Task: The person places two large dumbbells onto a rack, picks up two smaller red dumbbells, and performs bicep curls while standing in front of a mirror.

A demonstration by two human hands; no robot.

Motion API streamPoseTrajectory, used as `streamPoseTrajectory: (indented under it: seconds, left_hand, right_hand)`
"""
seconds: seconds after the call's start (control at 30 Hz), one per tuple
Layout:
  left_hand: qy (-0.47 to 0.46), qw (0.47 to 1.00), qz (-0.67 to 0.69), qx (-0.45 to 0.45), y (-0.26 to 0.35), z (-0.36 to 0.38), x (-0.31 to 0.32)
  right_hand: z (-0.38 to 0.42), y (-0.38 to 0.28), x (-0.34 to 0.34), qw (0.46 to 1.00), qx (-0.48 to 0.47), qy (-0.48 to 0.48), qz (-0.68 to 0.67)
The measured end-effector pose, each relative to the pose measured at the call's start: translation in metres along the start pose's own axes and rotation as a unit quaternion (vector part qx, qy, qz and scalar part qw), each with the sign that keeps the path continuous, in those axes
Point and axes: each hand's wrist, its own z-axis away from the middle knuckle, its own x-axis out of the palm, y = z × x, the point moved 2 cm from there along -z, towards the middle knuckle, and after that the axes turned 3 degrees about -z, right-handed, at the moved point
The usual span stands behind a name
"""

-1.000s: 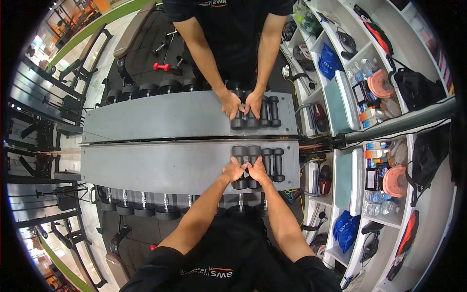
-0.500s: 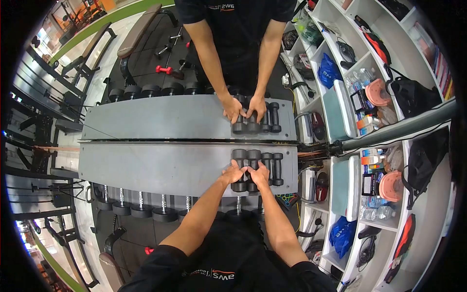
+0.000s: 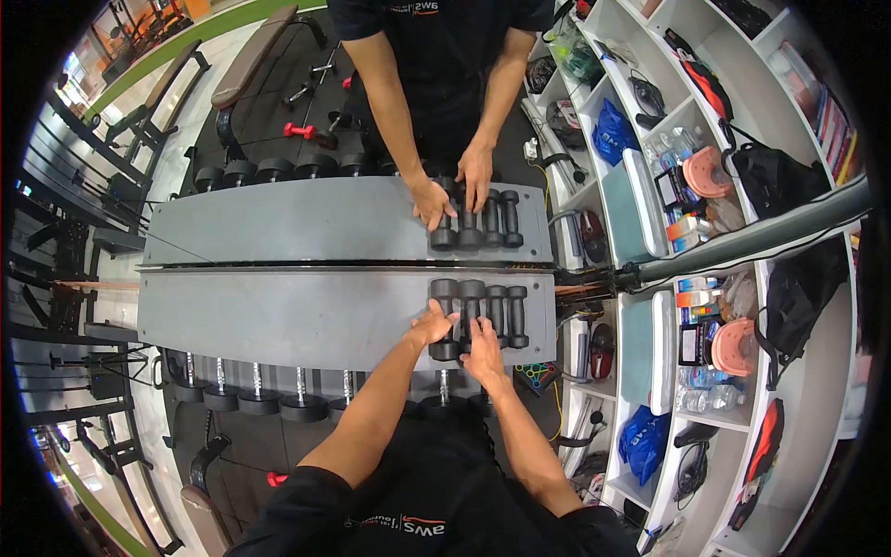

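Note:
Several black dumbbells stand side by side at the right end of a grey shelf top. My left hand [image 3: 432,324] is at the leftmost dumbbell [image 3: 445,287], its thumb across the handle and its fingers along the left side. Stretched fingers of my right hand [image 3: 483,355] rest at the near half of the second dumbbell [image 3: 471,290]; its palm is off the weight. Two slimmer dumbbells, a third [image 3: 497,316] and a fourth [image 3: 518,317], sit untouched to the right.
A mirror behind the shelf top [image 3: 278,316] reflects my arms and the dumbbells. Larger dumbbells [image 3: 302,404] line a rack below the front edge. At right, white shelving [image 3: 742,446] holds a blue bag [image 3: 643,446], bottles and a pink container [image 3: 733,345].
My right hand has drawn back toward me from the second dumbbell's handle, its fingers now straighter. My left hand stays at the leftmost dumbbell. The whole view has shifted slightly.

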Motion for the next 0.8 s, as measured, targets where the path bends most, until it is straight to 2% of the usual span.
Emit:
streamPoseTrajectory:
  seconds: [0.13, 0.43, 0.57, 0.8]
  left_hand:
    - [0.024, 1.000, -0.012, 0.001, -0.0001, -0.0004, 0.0034]
    - [0.008, 1.000, 0.005, -0.012, -0.0027, -0.0065, 0.0044]
    - [0.012, 1.000, -0.001, -0.020, 0.0024, -0.0010, 0.0023]
    - [0.043, 0.999, -0.006, -0.013, 0.0006, -0.0017, 0.0040]
  right_hand:
    - [0.0022, 0.0008, -0.0005, 1.000, -0.008, -0.017, 0.023]
    - [0.0029, 0.0033, -0.0002, 0.999, -0.031, 0.007, 0.026]
    - [0.0010, 0.0072, -0.0001, 0.999, -0.022, -0.023, 0.030]
    - [-0.0025, 0.0023, -0.0072, 0.999, -0.016, -0.008, -0.028]
